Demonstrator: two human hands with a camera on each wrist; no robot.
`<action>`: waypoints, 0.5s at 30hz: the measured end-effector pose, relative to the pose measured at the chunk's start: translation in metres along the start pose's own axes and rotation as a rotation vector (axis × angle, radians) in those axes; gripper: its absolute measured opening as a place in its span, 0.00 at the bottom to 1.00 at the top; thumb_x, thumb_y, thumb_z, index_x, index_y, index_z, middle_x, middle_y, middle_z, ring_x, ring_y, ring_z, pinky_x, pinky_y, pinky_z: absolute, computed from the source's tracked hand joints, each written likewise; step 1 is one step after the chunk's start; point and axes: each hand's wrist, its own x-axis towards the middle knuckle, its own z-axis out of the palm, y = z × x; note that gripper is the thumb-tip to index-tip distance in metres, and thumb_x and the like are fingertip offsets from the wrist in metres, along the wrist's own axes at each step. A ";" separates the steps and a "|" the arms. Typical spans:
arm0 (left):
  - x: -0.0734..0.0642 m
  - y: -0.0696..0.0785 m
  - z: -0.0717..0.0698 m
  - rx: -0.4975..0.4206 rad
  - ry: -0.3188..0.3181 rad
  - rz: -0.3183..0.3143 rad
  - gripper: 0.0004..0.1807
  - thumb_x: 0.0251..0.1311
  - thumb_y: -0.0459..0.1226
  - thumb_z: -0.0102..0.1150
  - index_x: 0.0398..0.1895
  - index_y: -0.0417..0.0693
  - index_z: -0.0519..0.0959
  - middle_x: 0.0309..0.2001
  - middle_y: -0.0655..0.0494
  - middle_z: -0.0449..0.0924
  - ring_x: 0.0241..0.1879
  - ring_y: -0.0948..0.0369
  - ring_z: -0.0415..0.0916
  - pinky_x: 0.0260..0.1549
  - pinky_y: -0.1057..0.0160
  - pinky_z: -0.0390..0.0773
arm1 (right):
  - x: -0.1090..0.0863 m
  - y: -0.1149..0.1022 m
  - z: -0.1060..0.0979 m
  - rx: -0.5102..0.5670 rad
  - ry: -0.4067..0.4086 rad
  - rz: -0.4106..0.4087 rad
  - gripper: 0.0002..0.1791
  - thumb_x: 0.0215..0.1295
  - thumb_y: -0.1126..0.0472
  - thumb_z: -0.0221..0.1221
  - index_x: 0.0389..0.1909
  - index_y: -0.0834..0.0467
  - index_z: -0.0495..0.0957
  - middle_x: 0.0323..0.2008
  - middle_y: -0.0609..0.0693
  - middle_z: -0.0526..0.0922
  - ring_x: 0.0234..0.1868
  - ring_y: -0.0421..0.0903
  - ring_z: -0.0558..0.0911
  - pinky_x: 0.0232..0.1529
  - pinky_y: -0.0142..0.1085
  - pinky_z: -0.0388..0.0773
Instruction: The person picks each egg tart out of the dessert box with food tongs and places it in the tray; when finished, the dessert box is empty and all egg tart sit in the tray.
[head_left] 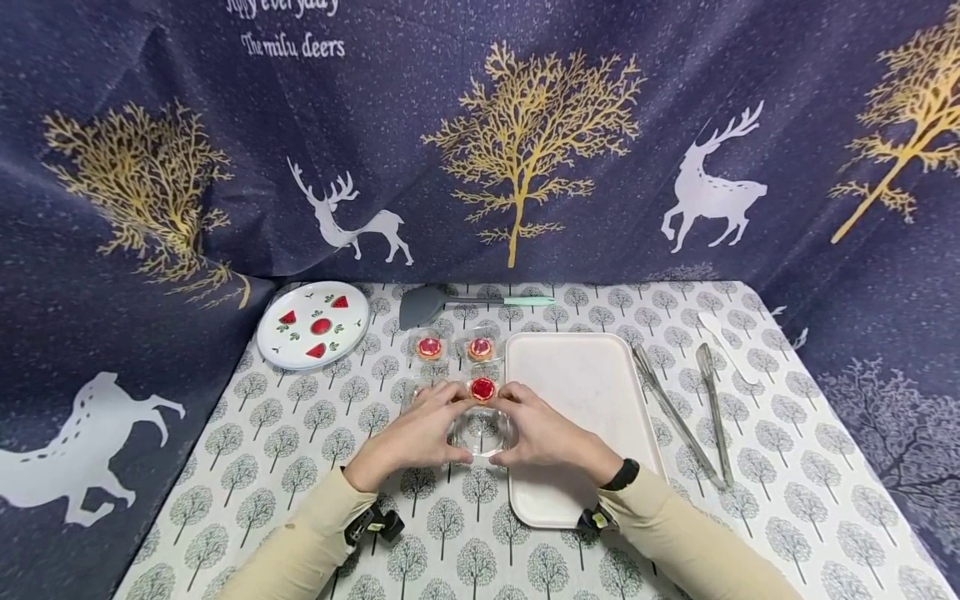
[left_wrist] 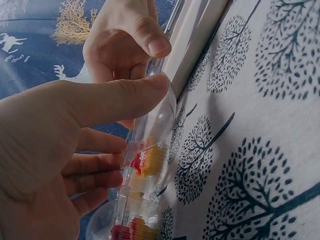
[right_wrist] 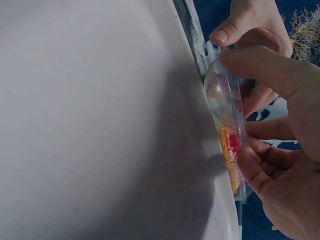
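Observation:
Both hands hold a clear plastic clamshell box point(head_left: 482, 437), its domed lid folded open toward me. In its far half sits a small tart point(head_left: 482, 389) with a red top and a yellow crust. My left hand point(head_left: 429, 427) grips the box's left side, thumb at the lid edge in the left wrist view. On the opposite side my right hand point(head_left: 542, 423) pinches the edge, its thumb point(right_wrist: 250, 60) on the dome and fingers curled along the rim. Behind it stand two more boxed tarts point(head_left: 429, 347); another is partly hidden by my left hand.
Right beside the box lies a cream rectangular tray point(head_left: 570, 375). Metal tongs point(head_left: 712, 400) and a white plastic utensil point(head_left: 727, 346) are farther right. A grey turner point(head_left: 422, 307) with a green handle lies at the back, and a watermelon-patterned plate point(head_left: 303, 337) at the back left.

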 end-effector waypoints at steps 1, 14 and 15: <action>0.000 0.000 0.000 0.001 -0.003 -0.003 0.45 0.43 0.54 0.73 0.67 0.49 0.70 0.62 0.55 0.69 0.63 0.58 0.63 0.69 0.47 0.62 | 0.000 0.000 0.000 -0.001 -0.001 0.000 0.47 0.43 0.45 0.75 0.66 0.56 0.70 0.52 0.48 0.71 0.52 0.41 0.72 0.58 0.38 0.77; 0.000 0.001 0.005 0.057 0.009 0.007 0.47 0.41 0.55 0.74 0.67 0.48 0.70 0.59 0.57 0.70 0.60 0.59 0.64 0.67 0.51 0.66 | 0.000 -0.004 -0.001 -0.049 0.007 -0.025 0.49 0.41 0.45 0.75 0.67 0.56 0.69 0.53 0.47 0.74 0.55 0.43 0.71 0.60 0.40 0.76; -0.001 0.001 0.005 0.059 0.011 0.009 0.47 0.41 0.55 0.74 0.67 0.48 0.70 0.59 0.57 0.70 0.59 0.60 0.64 0.66 0.52 0.67 | 0.000 -0.005 -0.001 -0.050 0.006 -0.026 0.49 0.41 0.45 0.75 0.67 0.56 0.69 0.53 0.47 0.74 0.55 0.43 0.71 0.59 0.39 0.76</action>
